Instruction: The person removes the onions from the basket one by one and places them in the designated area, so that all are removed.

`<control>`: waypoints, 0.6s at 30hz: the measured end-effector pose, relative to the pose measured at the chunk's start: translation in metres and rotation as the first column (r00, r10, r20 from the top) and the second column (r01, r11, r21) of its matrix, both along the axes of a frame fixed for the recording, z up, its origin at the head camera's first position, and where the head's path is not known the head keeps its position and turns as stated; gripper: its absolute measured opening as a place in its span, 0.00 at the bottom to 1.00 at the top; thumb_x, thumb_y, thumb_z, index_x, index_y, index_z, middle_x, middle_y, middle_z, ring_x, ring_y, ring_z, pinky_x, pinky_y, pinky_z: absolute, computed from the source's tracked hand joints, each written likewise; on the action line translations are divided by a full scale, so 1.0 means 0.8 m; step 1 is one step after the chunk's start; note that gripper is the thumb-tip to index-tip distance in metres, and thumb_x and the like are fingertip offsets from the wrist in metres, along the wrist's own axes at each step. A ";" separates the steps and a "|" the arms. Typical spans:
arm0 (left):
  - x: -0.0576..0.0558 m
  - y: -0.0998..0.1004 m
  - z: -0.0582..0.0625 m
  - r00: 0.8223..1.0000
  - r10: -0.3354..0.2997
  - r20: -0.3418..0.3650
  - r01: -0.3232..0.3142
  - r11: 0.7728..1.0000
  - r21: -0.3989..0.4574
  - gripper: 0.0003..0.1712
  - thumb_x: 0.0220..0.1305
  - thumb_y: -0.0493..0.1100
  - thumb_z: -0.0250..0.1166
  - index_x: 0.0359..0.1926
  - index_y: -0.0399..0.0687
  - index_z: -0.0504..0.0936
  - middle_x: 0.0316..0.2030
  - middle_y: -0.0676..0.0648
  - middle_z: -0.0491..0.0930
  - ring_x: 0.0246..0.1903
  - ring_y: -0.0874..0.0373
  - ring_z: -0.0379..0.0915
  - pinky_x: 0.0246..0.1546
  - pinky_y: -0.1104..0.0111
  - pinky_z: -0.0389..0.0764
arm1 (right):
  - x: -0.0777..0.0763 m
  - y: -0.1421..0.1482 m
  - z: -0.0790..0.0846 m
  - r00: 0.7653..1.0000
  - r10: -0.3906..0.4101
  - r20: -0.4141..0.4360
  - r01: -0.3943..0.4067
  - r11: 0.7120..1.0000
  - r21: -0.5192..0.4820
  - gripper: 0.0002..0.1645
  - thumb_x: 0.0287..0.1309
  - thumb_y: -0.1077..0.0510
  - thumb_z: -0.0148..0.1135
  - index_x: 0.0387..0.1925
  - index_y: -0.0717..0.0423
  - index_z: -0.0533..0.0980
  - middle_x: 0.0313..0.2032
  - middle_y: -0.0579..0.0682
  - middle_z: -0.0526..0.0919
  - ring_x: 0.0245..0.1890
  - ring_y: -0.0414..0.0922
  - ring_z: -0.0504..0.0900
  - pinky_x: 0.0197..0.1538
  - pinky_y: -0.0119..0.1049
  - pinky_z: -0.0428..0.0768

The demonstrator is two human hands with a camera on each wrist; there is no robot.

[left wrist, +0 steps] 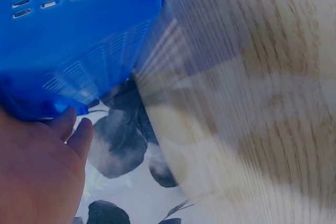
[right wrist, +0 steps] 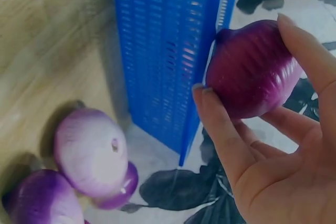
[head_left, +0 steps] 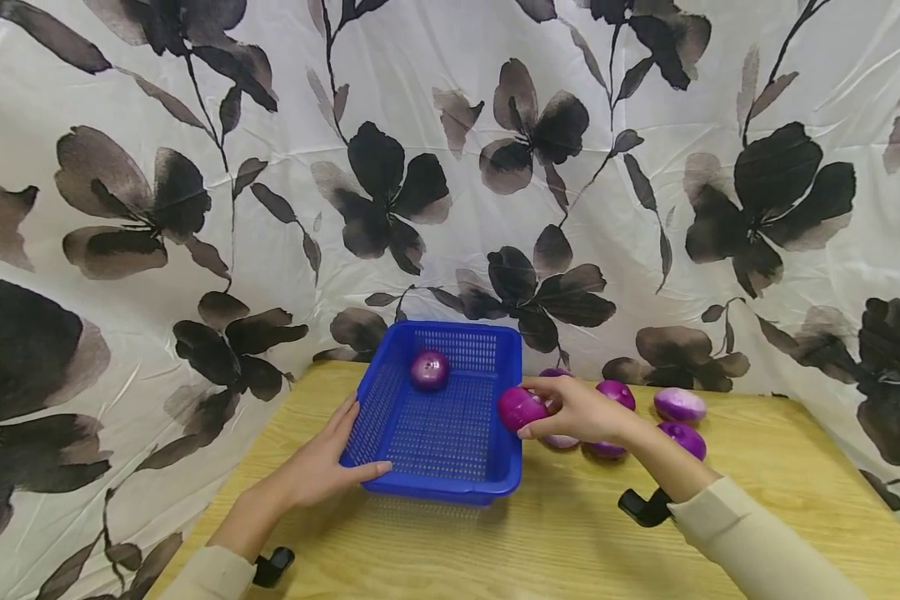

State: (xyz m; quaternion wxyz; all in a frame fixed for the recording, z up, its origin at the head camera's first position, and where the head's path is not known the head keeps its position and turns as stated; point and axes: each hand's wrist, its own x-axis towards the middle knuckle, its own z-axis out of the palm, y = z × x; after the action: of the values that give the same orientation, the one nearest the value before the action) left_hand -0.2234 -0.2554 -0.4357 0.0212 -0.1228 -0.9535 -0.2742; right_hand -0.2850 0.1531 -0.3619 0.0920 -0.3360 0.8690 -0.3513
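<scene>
A blue plastic basket (head_left: 442, 492) with slotted walls stands on the table, with one purple onion (head_left: 430, 369) in its far left part. My left hand (head_left: 318, 462) rests against the basket's near left corner, its fingers along the left side and its thumb over the near rim. In the left wrist view, its fingertips (left wrist: 80, 135) touch the rim. My right hand (head_left: 585, 410) holds another purple onion (right wrist: 254, 72) between thumb and fingers. That onion (head_left: 521, 409) is at the basket's right rim, above the table.
Several more purple onions lie right of the basket, partly behind my right hand and forearm; a paler onion (head_left: 679, 405) and a darker onion (head_left: 682, 442) are farthest right. A floral cloth (head_left: 450, 225) hangs behind the wooden table (head_left: 555, 542).
</scene>
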 end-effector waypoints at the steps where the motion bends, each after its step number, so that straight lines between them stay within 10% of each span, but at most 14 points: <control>1: 0.000 0.000 0.000 1.000 0.000 0.002 0.000 1.000 0.001 0.72 0.56 0.77 0.66 0.82 0.43 0.39 0.82 0.44 0.36 0.77 0.36 0.45 0.70 0.37 0.58 | 0.001 0.003 -0.001 1.000 0.000 -0.004 0.000 1.000 -0.004 0.42 0.57 0.48 0.76 0.67 0.63 0.73 0.53 0.58 0.85 0.44 0.49 0.85 0.45 0.41 0.85; 18: 0.001 -0.001 -0.003 1.000 -0.009 0.009 0.009 1.000 0.016 0.71 0.58 0.75 0.67 0.83 0.44 0.38 0.82 0.44 0.36 0.78 0.35 0.43 0.70 0.35 0.57 | 0.026 0.050 -0.033 0.999 -0.016 -0.043 0.016 1.000 0.007 0.41 0.53 0.48 0.79 0.64 0.58 0.75 0.48 0.55 0.84 0.41 0.47 0.83 0.43 0.39 0.84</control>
State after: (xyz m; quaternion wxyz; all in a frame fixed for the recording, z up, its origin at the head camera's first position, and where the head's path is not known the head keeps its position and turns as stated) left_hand -0.2224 -0.2558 -0.4378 0.0168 -0.1260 -0.9508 -0.2827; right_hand -0.2645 0.1935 -0.3883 0.0719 -0.3360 0.8748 -0.3415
